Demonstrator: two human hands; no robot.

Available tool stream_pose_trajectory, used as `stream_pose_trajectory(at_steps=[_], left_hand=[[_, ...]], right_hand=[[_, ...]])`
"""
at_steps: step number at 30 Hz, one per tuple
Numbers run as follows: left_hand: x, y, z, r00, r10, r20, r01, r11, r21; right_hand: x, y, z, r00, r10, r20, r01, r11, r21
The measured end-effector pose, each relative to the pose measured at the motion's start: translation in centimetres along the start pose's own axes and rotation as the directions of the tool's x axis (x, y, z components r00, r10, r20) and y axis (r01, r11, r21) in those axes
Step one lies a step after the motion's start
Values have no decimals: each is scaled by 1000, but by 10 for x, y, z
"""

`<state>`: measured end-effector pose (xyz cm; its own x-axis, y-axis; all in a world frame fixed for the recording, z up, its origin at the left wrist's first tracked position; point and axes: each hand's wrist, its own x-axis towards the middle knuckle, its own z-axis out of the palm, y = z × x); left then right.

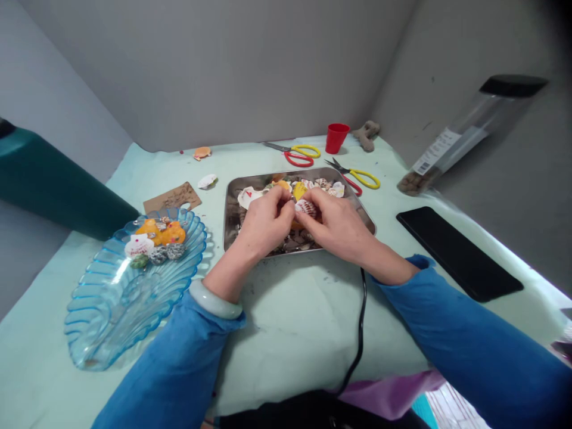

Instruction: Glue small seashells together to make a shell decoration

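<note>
A striped, ribbed seashell [305, 207] is gripped between the thumb and fingers of my right hand [336, 223], over the metal tray [234, 229]. Close beside it, nearly touching, my left hand [268, 219] is closed in a pinch. What lies between its fingertips is hidden. Below and around both hands, the tray holds several shells, among them a white shell [247, 196] at the left and a yellow shell [299, 190] at the back. My hands cover the middle of the tray.
At left, a blue scalloped dish [102, 310] holds shells, near a teal bottle [58, 179] and brown card [167, 201]. Behind the tray are two pairs of scissors [300, 152] and a red cup [336, 138]. At right are a clear container [462, 140] and black slab [458, 253].
</note>
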<state>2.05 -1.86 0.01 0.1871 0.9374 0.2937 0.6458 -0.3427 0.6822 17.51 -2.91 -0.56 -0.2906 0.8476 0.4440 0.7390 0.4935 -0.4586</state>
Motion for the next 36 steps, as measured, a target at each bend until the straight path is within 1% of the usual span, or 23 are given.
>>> stream_pose_trajectory(at_steps=[11,21,36], left_hand=[[0,2,0,1000,25,9,-25,1000,0],[-1,2,-1,1000,3,22,-4,999,36],[-1,2,-1,1000,8,28,-9,1000,26]], right_hand=[[0,0,0,1000,2,5,-2,1000,8],[0,0,0,1000,-6,29,5,1000,6],[0,0,-1,999,-17,41,17,1000,-7]])
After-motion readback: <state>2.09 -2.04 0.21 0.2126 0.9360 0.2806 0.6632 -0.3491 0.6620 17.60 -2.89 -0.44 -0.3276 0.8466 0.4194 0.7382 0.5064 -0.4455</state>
